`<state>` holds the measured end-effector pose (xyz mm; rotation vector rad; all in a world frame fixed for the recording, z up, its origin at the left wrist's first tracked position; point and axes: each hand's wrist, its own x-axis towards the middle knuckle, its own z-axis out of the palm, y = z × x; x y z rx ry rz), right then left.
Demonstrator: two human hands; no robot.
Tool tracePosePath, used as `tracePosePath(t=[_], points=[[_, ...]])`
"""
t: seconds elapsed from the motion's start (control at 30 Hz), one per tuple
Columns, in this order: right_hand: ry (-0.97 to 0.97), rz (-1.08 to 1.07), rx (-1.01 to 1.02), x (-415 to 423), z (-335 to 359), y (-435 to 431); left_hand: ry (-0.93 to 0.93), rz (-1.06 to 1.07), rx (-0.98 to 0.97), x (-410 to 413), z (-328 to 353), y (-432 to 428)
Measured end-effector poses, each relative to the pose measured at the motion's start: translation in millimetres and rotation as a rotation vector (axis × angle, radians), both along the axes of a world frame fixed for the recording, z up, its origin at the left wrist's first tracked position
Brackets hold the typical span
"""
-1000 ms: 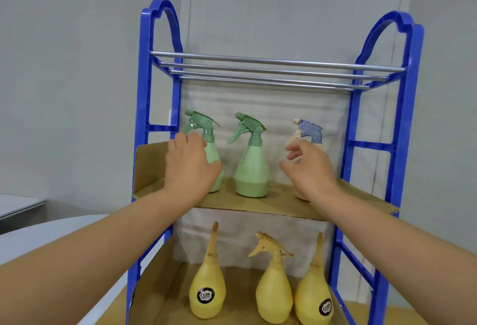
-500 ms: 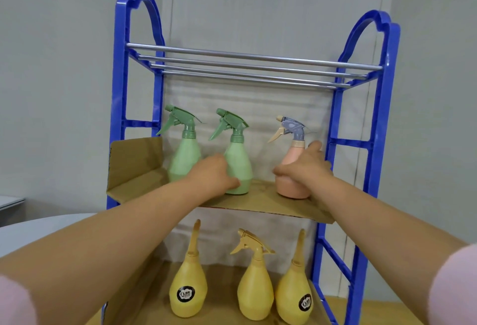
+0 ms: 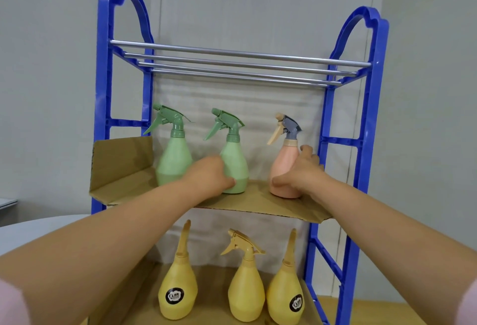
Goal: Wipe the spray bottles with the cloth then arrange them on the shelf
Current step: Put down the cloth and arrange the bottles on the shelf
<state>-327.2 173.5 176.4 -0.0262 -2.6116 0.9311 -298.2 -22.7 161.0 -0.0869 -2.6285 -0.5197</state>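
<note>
A blue rack holds a cardboard middle shelf [image 3: 258, 204] with three upright spray bottles. The left green bottle [image 3: 174, 155] stands free. My left hand [image 3: 209, 178] grips the base of the middle green bottle [image 3: 235, 159]. My right hand [image 3: 300, 172] holds the lower body of the pink bottle [image 3: 285, 162] with the grey and beige trigger, thumb in front, fingers behind. Three yellow bottles stand on the lower shelf: left [image 3: 178, 291], middle [image 3: 246, 292], right [image 3: 285, 296]. No cloth is in view.
The rack's blue side frames [image 3: 358, 159] flank the shelves, and several metal bars [image 3: 232, 62] form the top tier. A folded cardboard flap [image 3: 121, 159] rises at the shelf's left end. A white table edge [image 3: 31, 231] lies at lower left.
My left hand left the left green bottle and moved to the middle green one. My right hand dropped onto the pink bottle's body and closed round it. The view shifted.
</note>
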Motion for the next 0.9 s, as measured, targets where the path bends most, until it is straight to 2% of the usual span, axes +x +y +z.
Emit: tracePosePath(t=[0.77,0.9], points=[[0.0,-0.022,-0.028,14.9,-0.1,-4.5,-0.021,-0.015,0.038,18.6,5.7,-2.1],[0.215,0.031,-0.029,48.3,3.3,-11.5,0.077,-0.057,0.113,50.0,-0.6,-7.9]])
